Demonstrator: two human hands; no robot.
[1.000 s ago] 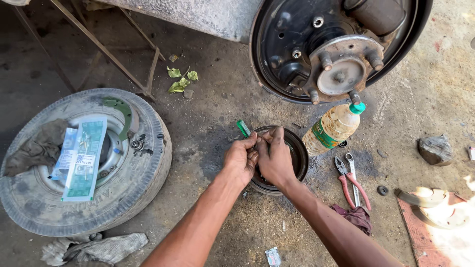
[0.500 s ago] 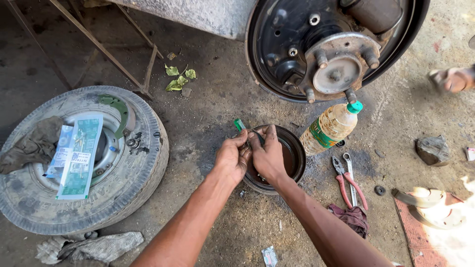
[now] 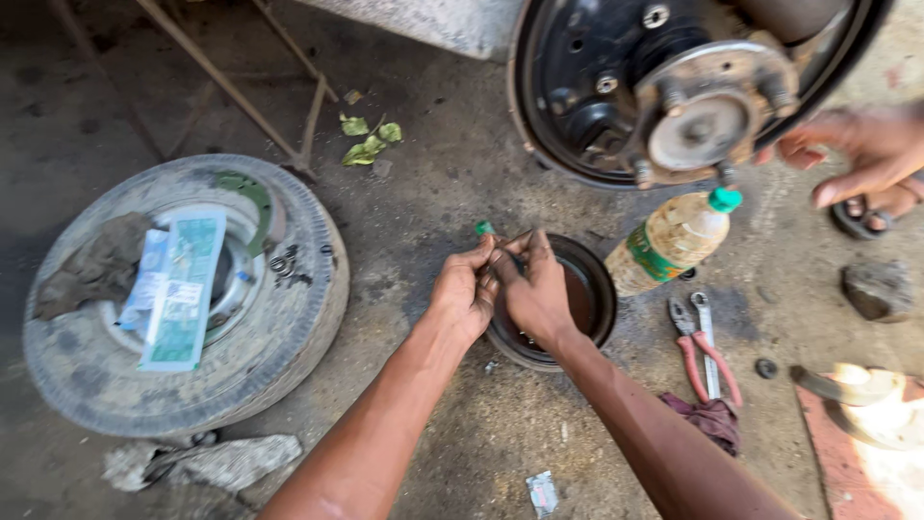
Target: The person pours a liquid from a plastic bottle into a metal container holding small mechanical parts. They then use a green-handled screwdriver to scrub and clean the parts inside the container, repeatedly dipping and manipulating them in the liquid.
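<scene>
My left hand (image 3: 465, 293) and my right hand (image 3: 535, 289) meet over a dark brake drum (image 3: 589, 300) lying on the ground. Together they pinch a small green-tipped tube (image 3: 484, 229), whose green end sticks up between the fingers. Both hands are closed around it. The drum sits partly hidden under my right hand. A bare wheel hub with its backing plate (image 3: 695, 114) is just beyond the drum.
A tyre (image 3: 289, 318) lies at the left with a rag and a green-white box on it. A plastic bottle (image 3: 674, 241) with a green cap, red-handled pliers (image 3: 707, 351) and a rag lie to the right. Another person's hand (image 3: 861, 154) reaches in at top right.
Another person's hand has come into view at the top right, near the hub. My two hands stay together over the drum on the small tube.
</scene>
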